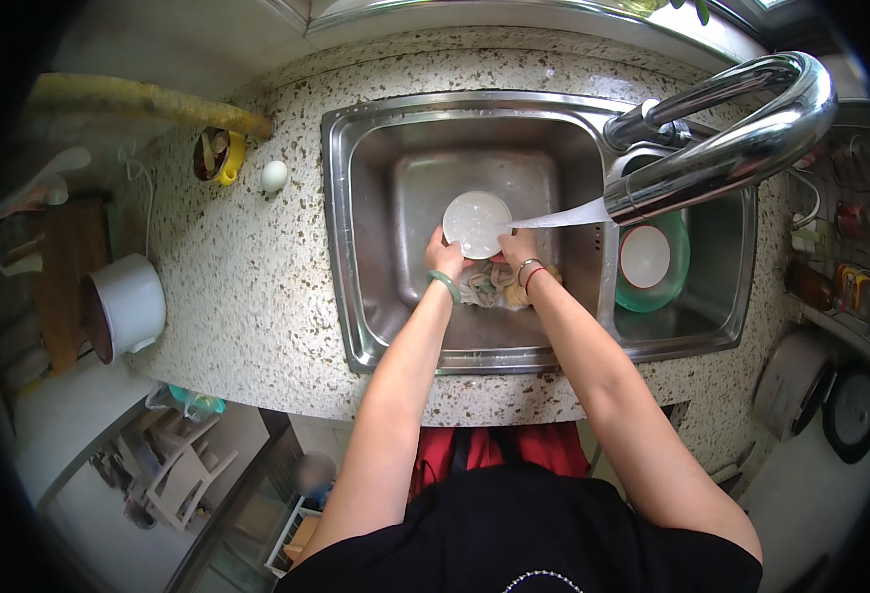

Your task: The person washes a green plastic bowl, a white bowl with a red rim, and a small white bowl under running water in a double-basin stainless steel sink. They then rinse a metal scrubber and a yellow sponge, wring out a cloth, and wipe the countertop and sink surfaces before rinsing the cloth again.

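A round white bowl (477, 219) is held over the left basin of the steel sink (435, 358), its open side facing up. My left hand (444, 257) grips its left rim, and a green bangle circles that wrist. On the opposite side my right hand (519, 248) is closed on the lower right rim; a red band and another bracelet show on the wrist. Water (565, 214) streams from the chrome faucet (717, 163) into the bowl. Below my hands a crumpled pale cloth (486, 285) lies in the basin, partly covered by them.
In the right basin a white bowl (645, 256) with a red rim sits inside a green bowl (682, 259). An egg (274, 176), a yellow cup (230, 161) and a white pot (130, 301) stand on the speckled counter at left. Bottles (811, 284) fill a rack at right.
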`<state>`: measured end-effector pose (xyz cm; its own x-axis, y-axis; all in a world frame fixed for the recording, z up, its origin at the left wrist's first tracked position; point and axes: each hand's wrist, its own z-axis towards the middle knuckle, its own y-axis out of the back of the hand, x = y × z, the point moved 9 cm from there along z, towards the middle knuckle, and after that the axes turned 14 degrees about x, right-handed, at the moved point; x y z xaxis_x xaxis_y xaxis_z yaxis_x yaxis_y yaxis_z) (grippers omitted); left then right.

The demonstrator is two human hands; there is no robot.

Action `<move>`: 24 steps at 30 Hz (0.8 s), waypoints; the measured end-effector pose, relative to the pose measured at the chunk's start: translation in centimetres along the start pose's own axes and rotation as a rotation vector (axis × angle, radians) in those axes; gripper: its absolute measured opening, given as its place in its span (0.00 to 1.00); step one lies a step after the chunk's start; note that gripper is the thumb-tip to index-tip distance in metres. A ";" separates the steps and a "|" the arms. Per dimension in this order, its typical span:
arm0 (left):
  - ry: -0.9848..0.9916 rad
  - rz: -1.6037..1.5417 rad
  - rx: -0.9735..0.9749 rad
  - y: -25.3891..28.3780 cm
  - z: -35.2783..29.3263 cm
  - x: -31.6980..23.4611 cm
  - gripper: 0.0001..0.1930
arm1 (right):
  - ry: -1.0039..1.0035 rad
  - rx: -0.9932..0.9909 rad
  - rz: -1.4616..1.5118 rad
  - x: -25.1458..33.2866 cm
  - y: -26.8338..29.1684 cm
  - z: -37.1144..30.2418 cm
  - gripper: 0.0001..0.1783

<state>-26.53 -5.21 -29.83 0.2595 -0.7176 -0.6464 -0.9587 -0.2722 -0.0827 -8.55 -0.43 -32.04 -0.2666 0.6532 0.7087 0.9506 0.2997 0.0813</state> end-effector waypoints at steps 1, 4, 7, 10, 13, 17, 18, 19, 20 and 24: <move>-0.033 0.029 -0.031 0.2 0.0 0.3 0.28 | 0.047 -0.024 -0.029 0.2 0.2 -0.1 0.22; -0.213 0.169 -0.081 -1.7 -1.9 -1.6 0.28 | 0.168 -0.096 -0.136 1.1 1.8 -0.7 0.25; -0.262 0.180 -0.144 -2.6 -3.3 -2.5 0.27 | 0.183 -0.017 -0.318 5.6 1.1 -4.1 0.26; -0.384 0.138 -0.127 -3.9 -2.9 -3.1 0.26 | 0.066 0.076 -0.491 11.0 1.4 -9.0 0.32; -0.368 0.249 -0.072 -5.0 -3.2 -5.3 0.16 | 0.087 0.066 -0.501 12.4 2.7 -11.0 0.31; -0.322 0.550 -0.078 -4.8 -3.8 -6.5 0.12 | -0.015 0.057 -0.325 13.7 3.2 -13.2 0.28; -0.269 0.530 -0.089 -4.5 -3.5 -5.5 0.12 | -0.003 0.049 -0.283 14.1 3.1 -13.5 0.27; -0.216 0.508 -0.102 -4.2 -3.2 -4.4 0.13 | 0.010 0.043 -0.241 14.4 3.0 -13.7 0.27; -0.204 0.277 -0.057 -5.2 -3.5 -3.5 0.12 | 0.019 0.028 -0.194 14.4 3.1 -13.7 0.27; -0.145 -0.105 0.096 -8.4 -7.0 -4.5 0.19 | 0.333 -0.185 -0.407 11.4 3.6 -11.6 0.30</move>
<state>-18.87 -4.15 -20.89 0.3458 -0.5869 -0.7321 -0.9358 -0.2731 -0.2231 -6.28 0.03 -15.55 -0.5814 0.2460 0.7755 0.8018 0.3353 0.4947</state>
